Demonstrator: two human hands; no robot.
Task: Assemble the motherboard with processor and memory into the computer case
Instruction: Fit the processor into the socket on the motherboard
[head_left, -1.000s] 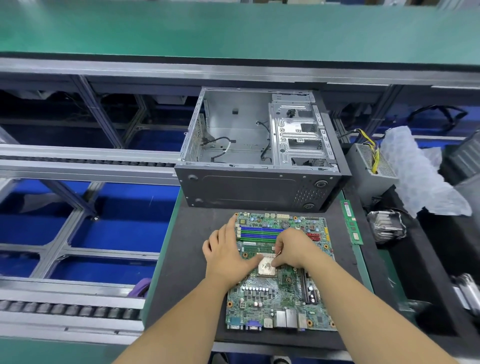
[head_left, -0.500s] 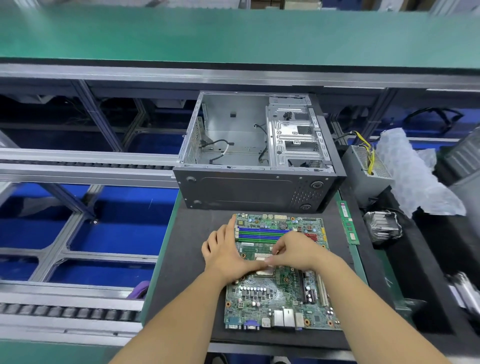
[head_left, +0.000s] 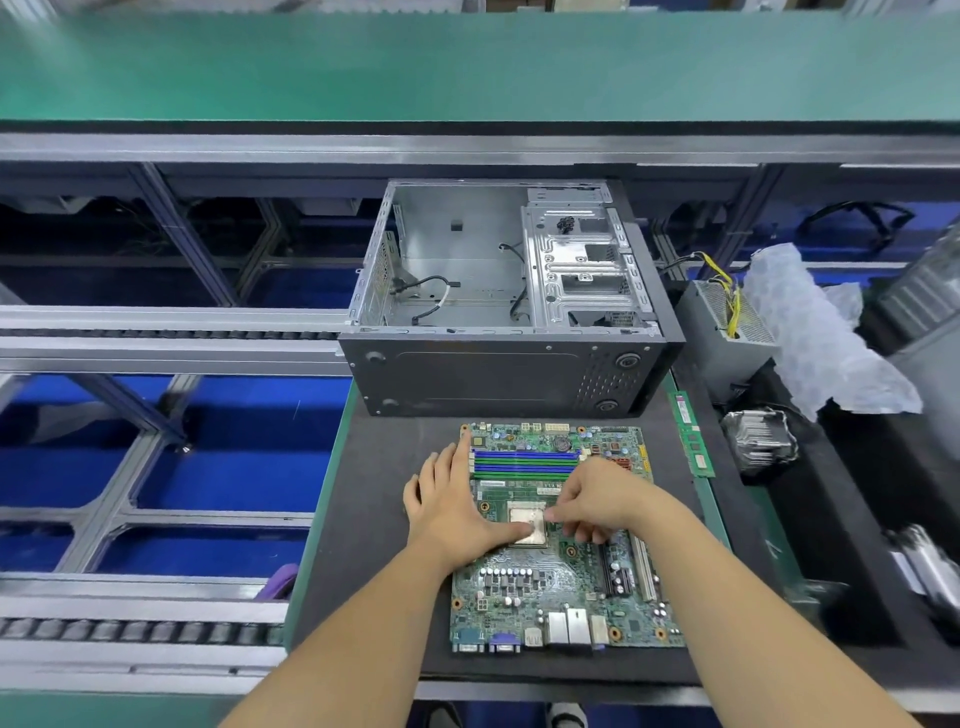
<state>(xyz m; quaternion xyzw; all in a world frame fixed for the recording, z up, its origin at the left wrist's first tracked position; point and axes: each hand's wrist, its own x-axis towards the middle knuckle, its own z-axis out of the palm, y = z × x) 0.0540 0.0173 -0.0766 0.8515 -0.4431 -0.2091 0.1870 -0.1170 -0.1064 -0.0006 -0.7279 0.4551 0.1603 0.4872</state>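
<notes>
Here, the motherboard (head_left: 558, 540) lies flat just in front of the open computer case (head_left: 498, 312), which holds loose cables. No writing is legible. On its processor (head_left: 527, 526), the left hand (head_left: 452, 506) rests flat, thumb pressing; the right hand (head_left: 602, 501) touches the processor's edge with curled fingers.

The motherboard (head_left: 561, 587) lies on the table (head_left: 374, 519) before the open computer case (head_left: 498, 374), a memory stick (head_left: 692, 435) to its right.
</notes>
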